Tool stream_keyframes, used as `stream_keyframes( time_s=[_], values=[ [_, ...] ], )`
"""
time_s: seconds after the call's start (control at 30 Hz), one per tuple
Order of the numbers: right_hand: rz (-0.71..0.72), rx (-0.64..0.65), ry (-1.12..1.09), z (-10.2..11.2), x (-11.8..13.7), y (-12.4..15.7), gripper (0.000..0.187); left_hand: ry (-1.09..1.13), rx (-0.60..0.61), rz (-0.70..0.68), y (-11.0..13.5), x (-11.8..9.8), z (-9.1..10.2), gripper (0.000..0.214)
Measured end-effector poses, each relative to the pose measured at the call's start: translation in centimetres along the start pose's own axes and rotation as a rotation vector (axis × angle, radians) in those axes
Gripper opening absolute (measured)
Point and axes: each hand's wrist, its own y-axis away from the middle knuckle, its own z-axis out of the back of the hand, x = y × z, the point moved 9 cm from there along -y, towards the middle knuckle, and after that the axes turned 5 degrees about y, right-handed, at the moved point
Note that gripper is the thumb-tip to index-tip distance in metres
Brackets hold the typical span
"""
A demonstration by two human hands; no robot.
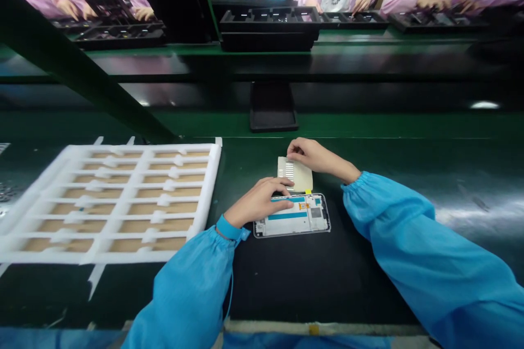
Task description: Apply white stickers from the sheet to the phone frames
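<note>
A white phone frame (301, 218) with teal strips and a small circuit part lies flat on the dark mat (307, 278) in front of me. My left hand (260, 200) rests on its left end, fingers pressed down flat. My right hand (313, 155) pinches the far edge of a pale yellowish sheet (298, 174) with a striped patch, which stands tilted up from the frame's far edge. Both sleeves are blue.
A white foam tray (110, 202) with rows of slots over brown card lies to the left. A black tray (273, 109) sits on the green belt beyond. Stacked black trays (270, 24) and several people in pink and blue coats work across the line.
</note>
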Motion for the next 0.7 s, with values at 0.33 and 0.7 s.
stream_keyframes(
  time_s=[0.33,0.7],
  values=[
    [-0.028,-0.058,0.231,-2.4,1.0,0.7,0.015,-0.031,0.015,-0.02,0.1,0.2,-0.3,0.017],
    [0.057,0.104,0.02,-1.0,-0.5,0.4,0.018,-0.037,0.009,-0.019,0.1,-0.1,-0.2,0.014]
  ],
)
